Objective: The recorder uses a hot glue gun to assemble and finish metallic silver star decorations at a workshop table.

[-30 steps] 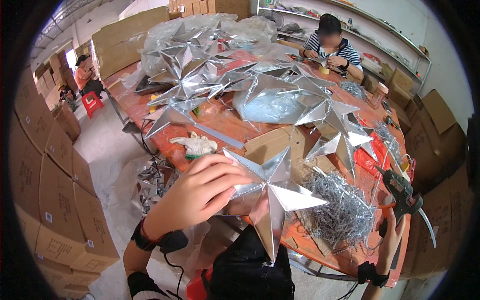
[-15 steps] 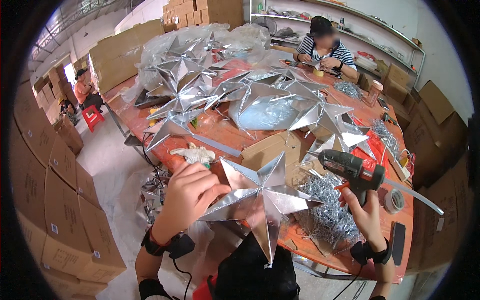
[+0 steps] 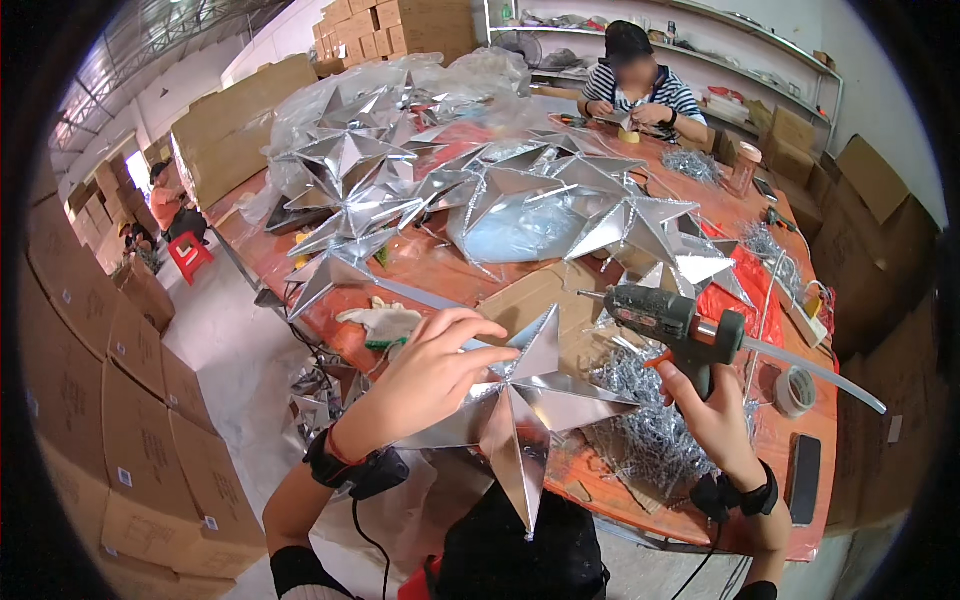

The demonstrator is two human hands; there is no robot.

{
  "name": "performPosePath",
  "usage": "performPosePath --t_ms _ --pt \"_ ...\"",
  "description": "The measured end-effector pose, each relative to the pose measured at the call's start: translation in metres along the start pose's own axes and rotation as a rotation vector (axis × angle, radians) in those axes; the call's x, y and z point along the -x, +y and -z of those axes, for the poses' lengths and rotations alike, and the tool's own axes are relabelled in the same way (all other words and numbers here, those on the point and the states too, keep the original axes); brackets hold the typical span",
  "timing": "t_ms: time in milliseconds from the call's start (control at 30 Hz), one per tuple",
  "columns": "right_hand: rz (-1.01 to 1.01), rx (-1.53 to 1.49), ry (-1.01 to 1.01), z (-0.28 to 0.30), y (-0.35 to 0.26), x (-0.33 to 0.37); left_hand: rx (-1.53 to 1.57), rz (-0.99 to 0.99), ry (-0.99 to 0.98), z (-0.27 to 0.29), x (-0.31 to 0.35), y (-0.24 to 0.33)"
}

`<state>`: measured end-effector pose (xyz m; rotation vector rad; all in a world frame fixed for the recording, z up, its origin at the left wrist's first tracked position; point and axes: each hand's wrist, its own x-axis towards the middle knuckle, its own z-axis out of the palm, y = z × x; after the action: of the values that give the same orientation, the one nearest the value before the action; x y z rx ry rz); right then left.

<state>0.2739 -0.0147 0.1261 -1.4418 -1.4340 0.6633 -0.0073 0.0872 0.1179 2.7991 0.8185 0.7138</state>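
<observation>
A shiny silver five-pointed star [image 3: 515, 390] lies at the near table edge, one point hanging down toward me. My left hand [image 3: 425, 380] reaches over its left side, fingers stretched out and apart near the upper point; parts of the star are covered by it. In my right hand [image 3: 712, 415] is a dark green hot glue gun [image 3: 660, 315], gripped by its handle with a finger at the orange trigger. A clear glue stick [image 3: 820, 375] sticks out of its back, and its nozzle points left, just above the star's upper right. Silver tinsel trim edges the star's upper point.
A heap of silver tinsel [image 3: 650, 420] lies right of the star, near a tape roll [image 3: 795, 391] and a phone [image 3: 804, 480]. A white glove [image 3: 385, 322] rests to the left. Several finished-looking stars [image 3: 350, 205] pile up behind. A co-worker [image 3: 640, 95] sits across the table [image 3: 420, 260].
My left hand has moved right and further over the star, its fingers stretching toward the upper point. The glue gun has shifted left, its nozzle closer to that point.
</observation>
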Motion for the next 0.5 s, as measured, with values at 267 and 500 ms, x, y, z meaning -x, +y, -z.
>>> performPosePath --t_ms 267,500 --pt "0.171 0.074 0.053 -0.0018 0.0107 -0.0013 0.01 -0.007 0.02 -0.0067 0.0028 0.0014" --pt "0.026 0.028 0.02 -0.0007 0.0066 0.0004 0.025 -0.014 0.027 -0.0034 0.0042 0.0048"
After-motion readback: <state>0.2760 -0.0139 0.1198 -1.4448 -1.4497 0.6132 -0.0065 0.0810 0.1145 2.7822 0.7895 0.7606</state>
